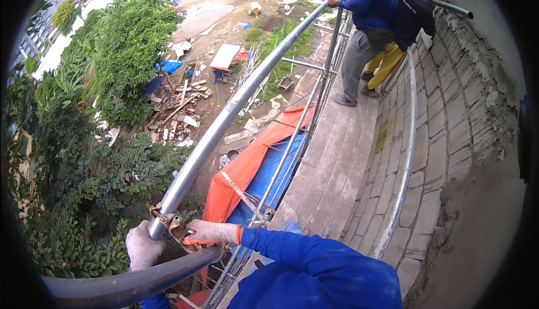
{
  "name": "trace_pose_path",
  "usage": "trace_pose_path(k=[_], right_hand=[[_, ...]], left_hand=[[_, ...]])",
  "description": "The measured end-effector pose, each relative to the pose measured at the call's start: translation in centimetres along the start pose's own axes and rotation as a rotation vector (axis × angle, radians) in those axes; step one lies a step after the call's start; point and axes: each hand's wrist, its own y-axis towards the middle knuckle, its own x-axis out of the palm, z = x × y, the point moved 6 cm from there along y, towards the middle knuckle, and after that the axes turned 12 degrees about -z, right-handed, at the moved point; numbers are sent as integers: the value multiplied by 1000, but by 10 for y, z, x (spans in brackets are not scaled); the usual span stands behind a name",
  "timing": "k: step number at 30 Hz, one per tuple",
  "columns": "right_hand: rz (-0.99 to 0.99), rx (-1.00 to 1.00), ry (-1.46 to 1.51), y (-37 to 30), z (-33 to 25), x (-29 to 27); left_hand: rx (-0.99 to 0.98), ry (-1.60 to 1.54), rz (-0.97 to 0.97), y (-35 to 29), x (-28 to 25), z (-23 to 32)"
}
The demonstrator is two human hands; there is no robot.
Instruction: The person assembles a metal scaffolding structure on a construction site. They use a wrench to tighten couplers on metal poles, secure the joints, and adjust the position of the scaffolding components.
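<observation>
A long silver scaffold pipe [224,119] slants from near my hands up to the far co-worker. My left hand [144,245], in a pale knit glove, is closed around its near end; some of the fingers are hidden. Just to the right, my right hand [212,232], in a pale glove with an orange palm, grips a rusty scaffold clamp [178,230] beside the pipe. A second clamp piece [157,214] wraps the pipe above my left hand. Below both hands curves a thick dark pipe [135,280], its end by my right wrist.
Two co-workers stand on the plank walkway [328,157], one with a hand on the pipe's far end. A block wall [443,123] rises at right, with a bent-looking pale pipe [409,140] along it. Orange tarp [227,188] and blue tarp [264,174] hang outside; ground lies far below.
</observation>
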Motion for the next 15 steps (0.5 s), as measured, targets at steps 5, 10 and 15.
trace_pose_path(k=[5, 10, 15], right_hand=[[184, -213, 84, 9, 7, -21], [177, -170, 121, 7, -6, -64], [153, -168, 401, -65, -27, -77]], left_hand=[[41, 25, 27, 11, -15, 3], [95, 40, 106, 24, -47, 26], [188, 0, -5, 42, -14, 53]])
